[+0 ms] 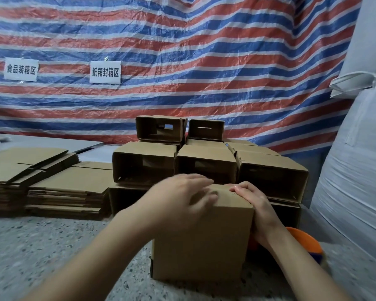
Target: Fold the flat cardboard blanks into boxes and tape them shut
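A brown cardboard box (202,242) stands upright on the speckled floor in front of me. My left hand (182,200) lies over its top left, fingers spread and blurred, pressing on the top flaps. My right hand (256,207) holds the box's upper right edge, with the fingertips on the top and the palm against the right side. Behind the box, several folded boxes (206,161) lie stacked on their sides with open ends facing me. Stacks of flat cardboard blanks (59,183) sit at the left.
An orange tape dispenser (306,244) lies on the floor just right of the box, partly hidden by my right arm. Large white sacks (354,170) fill the right side. A striped tarp (182,61) with two paper signs hangs behind.
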{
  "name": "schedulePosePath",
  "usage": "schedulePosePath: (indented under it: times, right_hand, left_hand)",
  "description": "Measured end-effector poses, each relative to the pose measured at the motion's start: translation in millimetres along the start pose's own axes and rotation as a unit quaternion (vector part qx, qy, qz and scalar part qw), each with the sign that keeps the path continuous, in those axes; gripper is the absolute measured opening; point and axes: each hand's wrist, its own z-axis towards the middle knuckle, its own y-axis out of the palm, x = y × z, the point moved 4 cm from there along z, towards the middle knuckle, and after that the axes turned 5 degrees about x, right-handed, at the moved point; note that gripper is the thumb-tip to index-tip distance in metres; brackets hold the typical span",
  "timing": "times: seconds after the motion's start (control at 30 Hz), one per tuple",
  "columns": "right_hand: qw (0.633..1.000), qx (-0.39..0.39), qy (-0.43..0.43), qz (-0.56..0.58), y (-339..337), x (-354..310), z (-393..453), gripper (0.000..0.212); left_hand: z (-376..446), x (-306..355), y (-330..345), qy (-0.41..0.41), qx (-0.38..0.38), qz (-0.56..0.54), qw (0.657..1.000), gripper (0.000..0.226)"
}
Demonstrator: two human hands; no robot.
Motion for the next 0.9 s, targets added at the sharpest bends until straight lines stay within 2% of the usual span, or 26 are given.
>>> schedulePosePath:
  times: [0.03,0.2,0.3,0.33,0.4,0.47,0.53,0.6,0.73,0.9]
  right_hand:
    - [1.000,0.003,0.001,-0.006,0.3,-0.6,-0.6,0.031]
    - [0.998,-0.009,0.025,-0.058,-3.8,-8.9,-0.5,0.028]
    - [0.981,0.041,-0.010,-0.192,-24.6,-15.6,4.5,0.023]
    - [0.958,0.076,-0.031,-0.277,-35.9,-19.0,4.5,0.019]
    - [0.877,0.114,-0.046,-0.464,-58.6,-21.5,0.1,0.016]
    - [0.790,0.119,-0.022,-0.602,-78.1,-15.4,-9.1,0.028]
    - [0.710,0.131,-0.009,-0.692,-91.7,-5.8,-19.0,0.044]
    - [0.658,0.118,0.022,-0.743,-98.6,7.2,-26.9,0.056]
    - [0.645,0.086,0.060,-0.757,-104.9,28.5,-34.8,0.059]
    - [0.647,0.097,0.019,-0.756,-105.3,36.7,-35.3,0.053]
  left_hand:
    - [1.3,3.7,7.3,0.010,-0.016,0.014,1.000,0.056]
    - [3.3,0.9,14.8,0.026,0.009,0.043,0.999,0.058]
    - [2.9,-0.8,17.6,0.033,0.013,0.045,0.998,0.059]
    - [3.4,-1.0,17.9,0.034,0.015,0.045,0.998,0.059]
    - [4.3,-1.3,18.6,0.034,0.012,0.047,0.998,0.060]
    - [5.0,-1.4,19.0,0.034,0.008,0.050,0.998,0.059]
    - [5.1,-1.7,19.4,0.034,0.007,0.054,0.998,0.059]
    - [5.0,-1.4,19.3,0.035,0.010,0.056,0.998,0.059]
    - [5.4,-1.5,19.7,0.034,0.007,0.056,0.998,0.060]
    - [5.3,-2.8,21.0,0.031,0.008,0.050,0.998,0.061]
